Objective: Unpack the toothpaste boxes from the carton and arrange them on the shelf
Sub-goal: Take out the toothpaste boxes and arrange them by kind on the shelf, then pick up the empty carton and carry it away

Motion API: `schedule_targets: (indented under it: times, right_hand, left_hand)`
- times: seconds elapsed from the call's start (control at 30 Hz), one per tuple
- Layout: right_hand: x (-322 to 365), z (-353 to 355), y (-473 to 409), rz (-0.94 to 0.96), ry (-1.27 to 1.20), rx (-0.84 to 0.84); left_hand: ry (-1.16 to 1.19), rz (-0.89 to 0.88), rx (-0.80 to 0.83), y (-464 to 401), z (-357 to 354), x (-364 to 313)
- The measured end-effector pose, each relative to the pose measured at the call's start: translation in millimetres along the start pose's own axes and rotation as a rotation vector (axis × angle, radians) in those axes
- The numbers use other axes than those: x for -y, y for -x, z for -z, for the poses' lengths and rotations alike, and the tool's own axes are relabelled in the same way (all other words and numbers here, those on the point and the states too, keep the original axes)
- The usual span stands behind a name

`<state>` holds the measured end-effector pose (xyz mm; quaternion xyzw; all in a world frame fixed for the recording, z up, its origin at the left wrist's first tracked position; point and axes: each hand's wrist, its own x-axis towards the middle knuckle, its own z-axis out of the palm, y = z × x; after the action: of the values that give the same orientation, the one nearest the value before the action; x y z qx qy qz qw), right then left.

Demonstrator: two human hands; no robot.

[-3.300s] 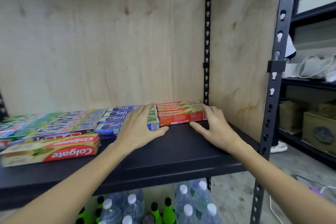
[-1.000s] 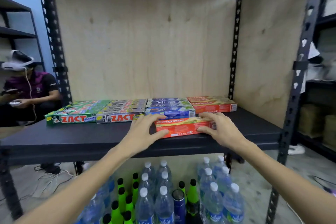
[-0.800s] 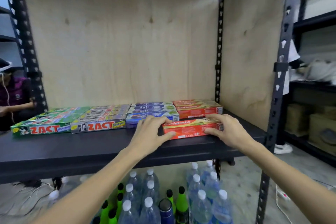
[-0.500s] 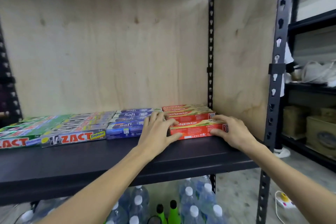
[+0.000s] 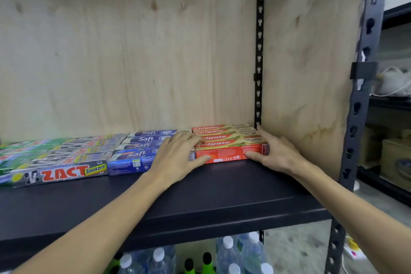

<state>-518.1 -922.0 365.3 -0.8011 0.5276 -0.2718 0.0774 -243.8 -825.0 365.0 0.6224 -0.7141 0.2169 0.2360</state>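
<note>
Your left hand (image 5: 178, 158) and right hand (image 5: 278, 153) are bracketing the front red Colgate box (image 5: 229, 153), which is lying flat on the dark shelf (image 5: 222, 196) at the front of a row of Colgate boxes (image 5: 222, 131). The left hand is lying flat with its fingers (image 5: 191, 140) stretched out, spilling over the neighbouring blue Safi boxes (image 5: 142, 147), and its thumb is touching the box's front face near the left end. The right hand's fingers are straight along the box's right end, with the thumb pressing the front face; neither hand is curling round the box.

To the left, the Safi row is sitting just beside the Colgate row, and grey Zact boxes (image 5: 60, 173) and green boxes (image 5: 13, 158) are filling the shelf further left. The plywood side panel (image 5: 311, 73) and a perforated black upright (image 5: 258, 51) are standing just beside your right hand, hemming in that side. The plywood back panel (image 5: 133, 51) is closing off the rear. A broad strip of bare shelf is lying between the boxes and the front edge. Below, capped water bottles (image 5: 229, 256) and green bottles (image 5: 206, 262) are showing.
</note>
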Motion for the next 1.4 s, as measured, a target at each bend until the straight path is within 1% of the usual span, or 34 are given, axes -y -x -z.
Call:
schedule_targets:
  times: [0.13, 0.3, 0.4, 0.5, 0.63, 0.77, 0.9, 1.03, 1.17, 1.23, 1.3, 1.4]
  right_hand:
    - [0.1, -3.4, -5.4, -0.036, 0.018, 0.024]
    - [-3.0, -8.4, -3.3, -0.056, -0.047, 0.028]
    - [-0.5, -8.2, 2.3, -0.067, -0.003, -0.028]
    - [9.3, -5.0, 12.0, 0.001, 0.095, -0.143]
    - [20.9, 0.0, 25.4, 0.115, 0.167, -0.215]
    - [28.2, 4.3, 44.5, 0.107, 0.171, -0.199]
    - [39.7, 8.5, 67.3, 0.104, 0.119, -0.17]
    - [49.9, 7.6, 87.3, 0.042, 0.063, -0.135]
    - [60.3, 2.5, 113.2, 0.044, -0.039, -0.17]
    - [68.3, -3.8, 131.2, 0.05, -0.075, -0.21]
    - [80.1, -12.6, 150.6, 0.013, -0.142, -0.247]
    - [97.4, -28.5, 181.8, 0.012, -0.264, -0.36]
  left_hand:
    - [-0.022, 0.064, 0.032, -1.3, -1.4, 1.3]
    - [-0.007, 0.086, 0.045, 1.1, 2.6, -4.5]
    - [0.015, 0.1, 0.067, 3.4, 6.8, -9.3]
    - [0.039, 0.125, 0.097, 5.7, 11.5, -12.7]
    - [0.043, 0.145, 0.018, 11.9, 17.0, -14.9]
    - [0.031, 0.183, -0.021, 22.9, 23.6, -13.2]
    - [0.021, 0.2, 0.017, 39.6, 33.1, -14.3]
    - [0.006, 0.229, 0.048, 63.1, 47.3, -16.7]
    - [0.026, 0.3, 0.1, 86.2, 60.4, -19.9]
    - [0.057, 0.36, 0.086, 99.8, 65.9, -21.2]
    - [0.014, 0.391, 0.054, 118.7, 70.8, -22.3]
    - [-0.075, 0.333, -0.051, 162.3, 80.5, -21.6]
